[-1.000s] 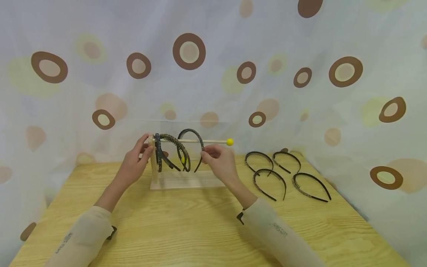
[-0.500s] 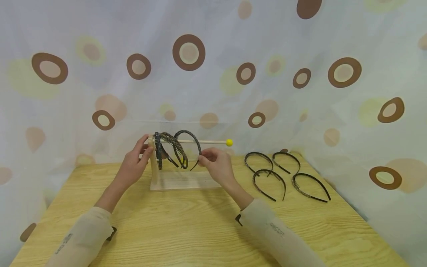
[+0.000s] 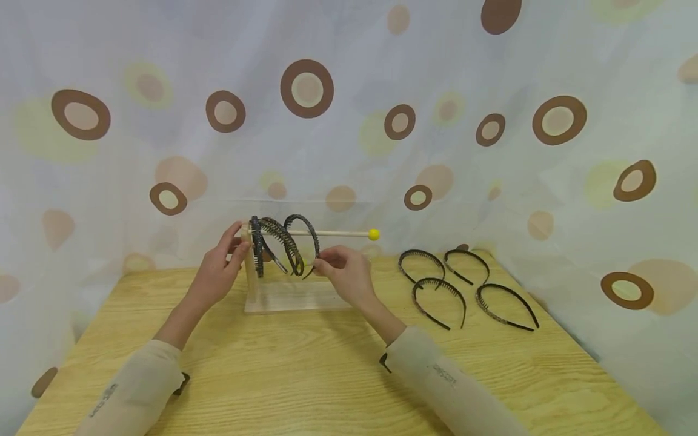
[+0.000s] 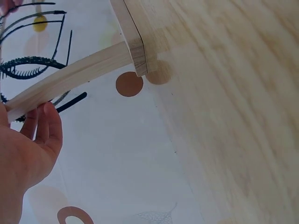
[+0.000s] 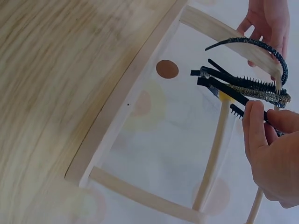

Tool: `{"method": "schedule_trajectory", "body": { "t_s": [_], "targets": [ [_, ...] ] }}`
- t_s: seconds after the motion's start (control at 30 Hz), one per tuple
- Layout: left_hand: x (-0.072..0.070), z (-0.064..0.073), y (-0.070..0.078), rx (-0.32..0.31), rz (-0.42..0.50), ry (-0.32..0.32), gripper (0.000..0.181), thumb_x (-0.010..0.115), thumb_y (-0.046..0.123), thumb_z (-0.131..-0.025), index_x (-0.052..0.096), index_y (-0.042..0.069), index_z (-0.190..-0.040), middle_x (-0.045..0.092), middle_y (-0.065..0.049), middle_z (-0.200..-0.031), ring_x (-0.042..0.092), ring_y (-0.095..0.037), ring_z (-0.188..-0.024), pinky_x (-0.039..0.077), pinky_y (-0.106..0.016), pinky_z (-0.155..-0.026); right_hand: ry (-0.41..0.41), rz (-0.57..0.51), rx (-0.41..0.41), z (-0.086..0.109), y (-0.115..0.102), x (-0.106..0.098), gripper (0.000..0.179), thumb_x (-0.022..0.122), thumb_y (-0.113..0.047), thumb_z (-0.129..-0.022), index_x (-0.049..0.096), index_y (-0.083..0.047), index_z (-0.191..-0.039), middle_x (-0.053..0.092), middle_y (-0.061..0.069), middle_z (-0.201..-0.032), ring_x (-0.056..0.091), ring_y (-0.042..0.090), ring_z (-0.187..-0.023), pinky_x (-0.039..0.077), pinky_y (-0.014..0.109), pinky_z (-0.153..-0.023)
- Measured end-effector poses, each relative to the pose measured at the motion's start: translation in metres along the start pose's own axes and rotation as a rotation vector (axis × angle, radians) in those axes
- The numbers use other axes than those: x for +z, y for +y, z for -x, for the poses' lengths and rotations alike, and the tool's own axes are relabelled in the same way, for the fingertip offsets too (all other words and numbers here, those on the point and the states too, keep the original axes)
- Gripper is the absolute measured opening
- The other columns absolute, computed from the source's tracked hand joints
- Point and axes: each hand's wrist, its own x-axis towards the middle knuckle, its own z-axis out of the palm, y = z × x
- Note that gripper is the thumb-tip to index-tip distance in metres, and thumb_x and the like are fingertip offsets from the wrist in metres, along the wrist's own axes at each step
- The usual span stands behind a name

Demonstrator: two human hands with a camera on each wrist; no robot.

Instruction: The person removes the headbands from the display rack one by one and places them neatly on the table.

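My left hand grips the upright post of a wooden stand near its top; in the left wrist view its fingers lie against the post. From the post a rod runs right, ending in a yellow ball. My right hand pinches the lower right arm of a dark toothed headband between thumb and fingers, and that headband hangs around the rod. Left of it on the rod hang a dark headband beside the post and brownish ones, partly overlapping.
Several headbands lie on the wooden table at the right, including a front one and a rightmost one. The stand's base rests on the tabletop. A lower rod shows in the right wrist view. Behind hangs a patterned cloth.
My right hand has moved left along the rod with the pinched headband, bringing it closer to the others. My left hand has stayed on the post.
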Motion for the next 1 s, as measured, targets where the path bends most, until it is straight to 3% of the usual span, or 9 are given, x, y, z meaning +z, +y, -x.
{"method": "schedule_trajectory", "body": {
  "t_s": [0.37,0.67,1.0],
  "targets": [
    [-0.001,0.001,0.002,-0.007,0.004,-0.015,0.058,0.039,0.032,-0.113,0.020,0.013,-0.164,0.055,-0.024,-0.137,0.059,-0.041,-0.116,0.057,-0.055,-0.081,0.032,0.177,-0.094,-0.003,0.005,0.010,0.013,0.076,-0.009,-0.094,0.074,0.000,-0.102,0.075,0.006,-0.092,0.072,0.016,-0.082,0.060,0.026,-0.077],
    [-0.002,-0.001,0.005,0.002,-0.014,-0.007,0.058,0.040,0.031,-0.113,0.022,0.011,-0.163,0.057,-0.027,-0.134,0.061,-0.041,-0.108,0.056,-0.053,-0.077,0.090,0.110,-0.137,-0.006,-0.009,-0.006,0.011,0.074,-0.005,-0.095,0.073,0.003,-0.103,0.075,0.008,-0.091,0.073,0.020,-0.081,0.061,0.029,-0.075],
    [-0.003,0.000,0.005,-0.013,-0.022,-0.020,0.057,0.039,0.032,-0.113,0.021,0.012,-0.163,0.055,-0.028,-0.136,0.057,-0.043,-0.118,0.054,-0.059,-0.084,0.121,0.116,-0.194,-0.001,-0.032,-0.019,0.013,0.075,-0.005,-0.093,0.074,0.003,-0.104,0.075,0.009,-0.090,0.073,0.020,-0.078,0.062,0.029,-0.073]
  ]
}}
